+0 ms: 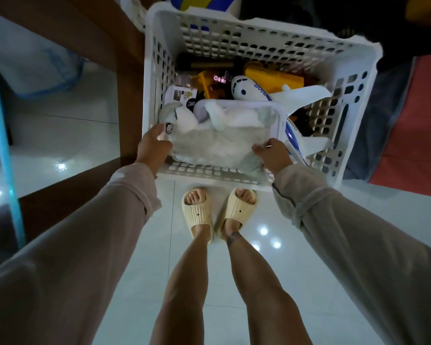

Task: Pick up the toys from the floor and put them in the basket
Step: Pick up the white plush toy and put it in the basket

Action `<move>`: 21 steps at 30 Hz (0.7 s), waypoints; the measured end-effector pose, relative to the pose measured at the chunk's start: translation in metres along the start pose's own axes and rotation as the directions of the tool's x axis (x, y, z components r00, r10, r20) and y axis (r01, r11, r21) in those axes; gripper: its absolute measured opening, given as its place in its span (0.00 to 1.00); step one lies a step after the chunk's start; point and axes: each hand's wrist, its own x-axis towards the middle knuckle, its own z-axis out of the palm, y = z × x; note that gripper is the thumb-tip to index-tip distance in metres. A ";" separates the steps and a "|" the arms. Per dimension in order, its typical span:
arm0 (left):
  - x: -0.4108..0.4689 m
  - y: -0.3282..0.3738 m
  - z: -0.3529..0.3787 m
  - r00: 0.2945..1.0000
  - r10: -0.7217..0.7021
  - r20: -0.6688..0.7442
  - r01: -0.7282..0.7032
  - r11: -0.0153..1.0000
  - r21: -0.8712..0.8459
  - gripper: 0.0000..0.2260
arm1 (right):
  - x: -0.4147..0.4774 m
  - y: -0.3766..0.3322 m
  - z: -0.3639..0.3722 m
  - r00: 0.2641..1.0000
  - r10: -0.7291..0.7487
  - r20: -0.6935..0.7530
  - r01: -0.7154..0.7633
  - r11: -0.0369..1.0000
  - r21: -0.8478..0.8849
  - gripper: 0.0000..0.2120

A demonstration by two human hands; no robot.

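Observation:
A white perforated plastic basket [259,43] stands on the floor in front of my feet. Inside lie a white and blue toy airplane [254,92], yellow toy pieces [276,79] and other small items. Over the near half of the basket, both hands hold a clear plastic bag [217,143] with white and grey plush toys in it. My left hand [153,145] grips the bag's left edge. My right hand [271,153] grips its right edge. The bag covers whatever lies beneath it in the basket.
A brown wooden furniture piece [127,83] runs along the basket's left side. A ball [202,3] sits behind the basket. A red and dark fabric [413,125] lies to the right. My feet in cream slippers [219,210] stand on glossy white tiles [334,220].

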 end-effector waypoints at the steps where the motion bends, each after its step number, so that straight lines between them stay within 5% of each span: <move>1: -0.001 -0.001 -0.005 0.999 -0.010 0.044 0.014 0.996 -0.083 0.25 | -0.001 0.000 -0.001 1.000 0.006 0.020 -0.006 1.000 0.006 0.11; 6: -0.016 0.006 -0.017 0.984 0.058 0.168 -0.039 0.992 -0.119 0.22 | -0.028 0.013 -0.013 0.993 0.028 0.116 -0.008 0.986 -0.168 0.21; 10: -0.067 0.012 -0.013 0.969 0.062 0.237 -0.100 0.983 0.151 0.19 | -0.087 0.027 -0.027 0.996 0.027 0.084 -0.006 0.972 -0.236 0.20; 13: -0.130 0.012 -0.014 0.957 -0.053 0.286 -0.041 0.949 0.314 0.16 | -0.147 0.042 -0.039 0.985 0.096 0.140 -0.054 0.958 -0.281 0.17; 21: -0.311 -0.039 -0.064 0.914 -0.264 0.307 0.128 0.908 0.400 0.14 | -0.320 0.095 -0.074 0.949 0.245 0.199 -0.140 0.891 -0.431 0.15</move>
